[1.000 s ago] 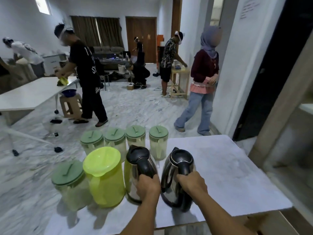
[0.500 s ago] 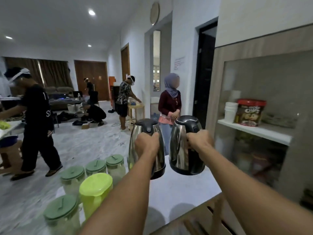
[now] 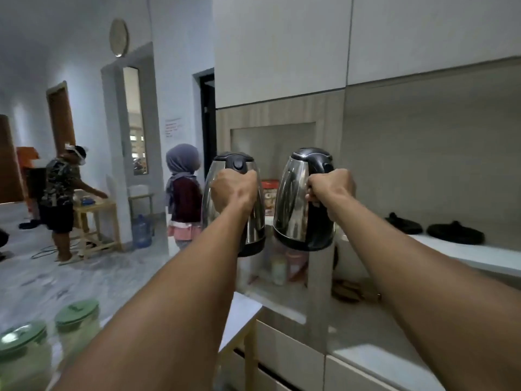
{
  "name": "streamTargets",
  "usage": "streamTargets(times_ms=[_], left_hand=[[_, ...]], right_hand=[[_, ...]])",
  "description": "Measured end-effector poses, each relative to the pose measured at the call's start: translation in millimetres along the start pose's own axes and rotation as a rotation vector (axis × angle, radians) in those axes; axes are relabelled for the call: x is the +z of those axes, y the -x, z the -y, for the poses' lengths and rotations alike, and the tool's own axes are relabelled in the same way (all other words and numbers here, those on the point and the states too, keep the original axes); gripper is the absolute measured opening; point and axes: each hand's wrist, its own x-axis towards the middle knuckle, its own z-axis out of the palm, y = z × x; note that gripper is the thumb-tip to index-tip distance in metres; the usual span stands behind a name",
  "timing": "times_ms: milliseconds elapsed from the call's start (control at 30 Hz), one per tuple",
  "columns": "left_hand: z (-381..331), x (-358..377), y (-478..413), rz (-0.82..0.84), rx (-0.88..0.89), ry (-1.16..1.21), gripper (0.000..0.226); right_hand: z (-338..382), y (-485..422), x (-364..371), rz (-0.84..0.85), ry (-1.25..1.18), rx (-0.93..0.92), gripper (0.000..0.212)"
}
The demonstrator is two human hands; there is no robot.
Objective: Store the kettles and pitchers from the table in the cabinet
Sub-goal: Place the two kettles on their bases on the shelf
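I hold two steel kettles with black lids and bases in the air in front of the cabinet (image 3: 324, 277). My left hand (image 3: 234, 190) is closed round the handle of the left kettle (image 3: 255, 221). My right hand (image 3: 331, 190) grips the handle of the right kettle (image 3: 293, 198). Both kettles hang upright at the height of the cabinet's white shelf (image 3: 479, 255), just left of it. Two pitchers with green lids (image 3: 76, 311) (image 3: 22, 337) stand on the table (image 3: 239, 314) at the bottom left.
Two black kettle bases (image 3: 455, 235) lie on the shelf at the right. A red tin (image 3: 269, 190) and bottles (image 3: 279, 266) sit in the cabinet's left niche. A person in a headscarf (image 3: 183, 193) stands by the cabinet's left end; another person (image 3: 62, 198) bends over a wooden table.
I lifted both kettles off the table and swung them to the right, up to the cabinet. My view turned from the table to the cabinet shelf.
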Motion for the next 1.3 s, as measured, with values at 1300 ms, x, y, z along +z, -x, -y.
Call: streamTargets(times_ms=[1300], left_hand=[[-96.5,630.2,11.9,0.744,0.144,0.144,0.041]], right_hand=[[-200.6,-460.6,-258.2,-0.485,0.284,0.183,0.007]])
